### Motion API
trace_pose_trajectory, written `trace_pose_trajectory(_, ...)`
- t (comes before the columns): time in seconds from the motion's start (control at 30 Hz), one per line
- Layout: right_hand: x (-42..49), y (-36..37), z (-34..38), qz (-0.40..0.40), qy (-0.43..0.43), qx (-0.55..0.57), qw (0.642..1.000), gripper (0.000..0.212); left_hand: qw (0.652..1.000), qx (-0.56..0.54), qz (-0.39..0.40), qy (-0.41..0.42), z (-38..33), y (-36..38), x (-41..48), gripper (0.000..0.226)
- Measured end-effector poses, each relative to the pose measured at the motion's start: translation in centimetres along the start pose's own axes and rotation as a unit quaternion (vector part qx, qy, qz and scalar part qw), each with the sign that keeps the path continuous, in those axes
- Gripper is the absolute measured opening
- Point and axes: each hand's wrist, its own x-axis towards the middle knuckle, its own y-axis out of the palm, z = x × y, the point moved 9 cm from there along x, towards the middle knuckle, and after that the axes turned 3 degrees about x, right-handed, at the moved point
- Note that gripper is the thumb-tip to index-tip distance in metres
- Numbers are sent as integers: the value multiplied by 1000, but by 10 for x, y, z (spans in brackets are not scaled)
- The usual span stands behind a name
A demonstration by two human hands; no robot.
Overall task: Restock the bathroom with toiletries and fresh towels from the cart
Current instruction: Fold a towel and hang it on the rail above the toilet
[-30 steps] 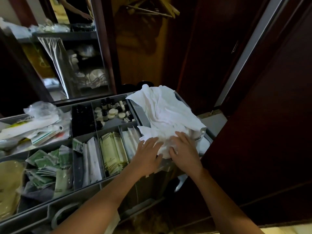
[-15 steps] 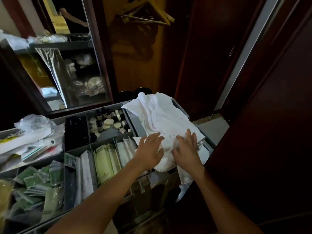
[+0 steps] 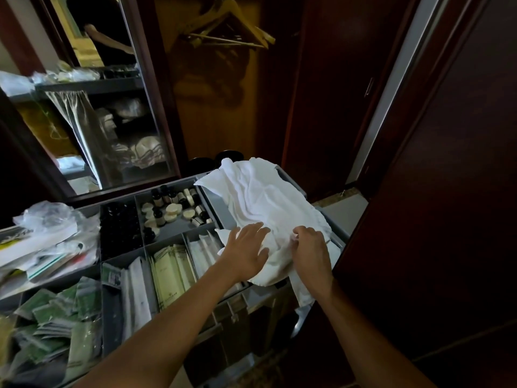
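Observation:
A crumpled white towel (image 3: 265, 203) lies over the right end of the grey cart tray (image 3: 340, 239), one corner hanging down over the front edge. My left hand (image 3: 246, 250) rests flat on the towel's near left part with fingers spread. My right hand (image 3: 312, 247) sits just to the right of it, fingers curled and pinching a fold of the cloth. The tray's compartments hold small dark bottles and round soaps (image 3: 173, 205), pale green sachets (image 3: 173, 273) and white packets (image 3: 137, 292).
Green packets (image 3: 56, 312) and plastic-wrapped items (image 3: 47, 236) fill the tray's left side. A mirror (image 3: 92, 107) stands behind the cart, reflecting shelves. Wooden hangers (image 3: 232, 29) hang in the open wardrobe ahead. A dark wooden door (image 3: 447, 191) is close on the right.
The view has tilted upward, so the cart sits lower in frame. Both hands have stayed on the towel; my left hand has spread flatter and my right fingers have curled onto a fold.

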Motion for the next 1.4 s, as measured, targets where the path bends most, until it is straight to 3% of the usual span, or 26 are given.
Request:
trace_pose_trajectory(0.33,-23,2,13,52,-17,106,993,25,998,-56,-26,30,-10,-5,-16,56)
trace_pose_trajectory(0.53,-34,-19,23,35,-44,208,976,7,993,-87,-50,61,-17,-18,-21,61)
trace_pose_trajectory(0.6,-36,-27,26,17,-48,222,974,9,992,-98,-48,63,-19,-25,-22,59)
trace_pose_trajectory(0.83,-51,-46,32,13,-39,255,966,18,989,-94,-103,50,-35,-55,-21,24)
trace_pose_trajectory(1.07,-79,-71,34,52,-29,254,965,11,996,-67,-60,28,-30,-48,-25,31)
trace_pose_trajectory(1.27,-115,-81,24,28,-81,105,991,22,995,-49,-69,43,-52,-50,-37,25)
trace_pose_trajectory(1.4,-130,-72,15,38,-67,86,993,48,994,-37,-90,58,-69,-52,-53,22)
